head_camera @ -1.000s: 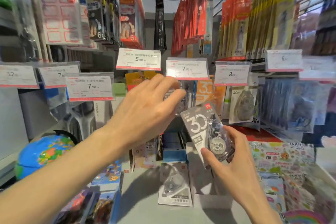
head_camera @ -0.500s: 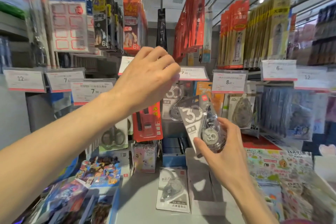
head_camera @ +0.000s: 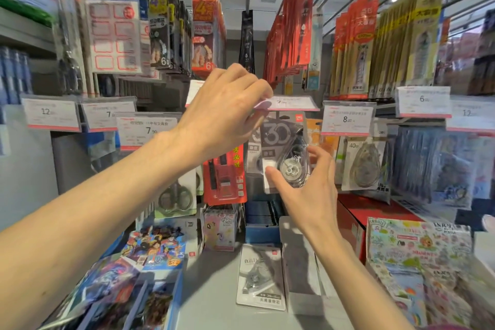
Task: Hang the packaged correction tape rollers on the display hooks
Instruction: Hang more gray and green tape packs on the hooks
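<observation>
A grey packaged correction tape roller (head_camera: 281,139) marked "30" stands upright just under a lifted price tag (head_camera: 293,103). My right hand (head_camera: 308,195) holds it from below, thumb on its front and fingers at its right edge. My left hand (head_camera: 225,115) pinches the left end of that price tag and holds it tipped up flat. The display hook behind the tag is hidden by the tag and my left hand. More grey packs (head_camera: 254,152) hang right behind the held one. Another packaged roller (head_camera: 261,278) lies flat on the shelf below.
An open grey carton (head_camera: 300,257) sits on the shelf beside the lying pack. A 40m tape pack (head_camera: 364,166) hangs to the right, red packs (head_camera: 225,177) and scissors (head_camera: 175,195) to the left. Sticker books (head_camera: 417,254) and comic items (head_camera: 158,246) crowd the shelf.
My left hand has moved right and tipped the price tag up flat. My right hand has raised the pack and turned it upright beneath the tag.
</observation>
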Demonstrator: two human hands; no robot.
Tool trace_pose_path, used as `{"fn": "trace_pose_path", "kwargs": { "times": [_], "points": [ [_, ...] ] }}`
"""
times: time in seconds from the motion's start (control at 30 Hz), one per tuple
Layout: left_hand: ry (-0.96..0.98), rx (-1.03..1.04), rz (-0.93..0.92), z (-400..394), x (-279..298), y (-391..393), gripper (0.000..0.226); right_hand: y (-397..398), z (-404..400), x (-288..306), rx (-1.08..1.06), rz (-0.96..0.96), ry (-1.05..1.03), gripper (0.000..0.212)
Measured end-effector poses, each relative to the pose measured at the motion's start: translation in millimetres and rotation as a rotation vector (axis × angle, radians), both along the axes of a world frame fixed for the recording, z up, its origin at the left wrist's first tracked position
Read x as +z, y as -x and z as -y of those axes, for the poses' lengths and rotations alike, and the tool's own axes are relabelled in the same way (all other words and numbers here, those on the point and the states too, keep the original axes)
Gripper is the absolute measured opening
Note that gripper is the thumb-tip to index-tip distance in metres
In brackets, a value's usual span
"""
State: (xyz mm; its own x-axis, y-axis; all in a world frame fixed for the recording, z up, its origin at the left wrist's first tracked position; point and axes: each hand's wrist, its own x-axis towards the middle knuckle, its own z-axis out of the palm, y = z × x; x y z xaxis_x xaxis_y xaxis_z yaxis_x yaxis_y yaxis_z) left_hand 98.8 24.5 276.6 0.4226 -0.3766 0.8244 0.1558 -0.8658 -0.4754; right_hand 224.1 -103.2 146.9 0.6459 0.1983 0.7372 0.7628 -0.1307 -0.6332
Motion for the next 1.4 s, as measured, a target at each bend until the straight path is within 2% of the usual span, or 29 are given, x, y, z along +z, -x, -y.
{"fn": "trace_pose_path", "kwargs": {
  "times": [0.33, 0.53, 0.7, 0.8, 1.07, 1.17, 1.3, 1.4],
  "points": [
    [0.030, -0.015, -0.029, -3, -1, 0, 0.019, 3, -8, 6, -0.033, 0.039, -0.008, 0.082],
    [0.030, -0.013, -0.027, -5, -2, 0, 0.020, -4, -22, 2, -0.088, 0.007, 0.093, 0.085],
    [0.032, -0.010, -0.036, -5, -1, 1, 0.020, -21, -48, 5, -0.145, -0.066, 0.277, 0.065],
    [0.040, -0.005, -0.045, -5, -2, 2, 0.021, -28, -59, 7, -0.144, -0.072, 0.259, 0.076],
    [0.025, 0.012, -0.048, -4, -6, 5, 0.023, -28, -60, 7, -0.126, -0.063, 0.219, 0.075],
    [0.012, 0.006, -0.048, -5, -9, 6, 0.020, -29, -56, 4, -0.118, -0.070, 0.257, 0.083],
    [-0.031, -0.007, -0.056, -5, -21, 7, 0.020, -33, -49, -4, -0.140, -0.082, 0.343, 0.072],
    [-0.093, -0.024, -0.061, -4, -37, 9, 0.022, -35, -41, -13, -0.111, -0.085, 0.321, 0.087]
  ]
}}
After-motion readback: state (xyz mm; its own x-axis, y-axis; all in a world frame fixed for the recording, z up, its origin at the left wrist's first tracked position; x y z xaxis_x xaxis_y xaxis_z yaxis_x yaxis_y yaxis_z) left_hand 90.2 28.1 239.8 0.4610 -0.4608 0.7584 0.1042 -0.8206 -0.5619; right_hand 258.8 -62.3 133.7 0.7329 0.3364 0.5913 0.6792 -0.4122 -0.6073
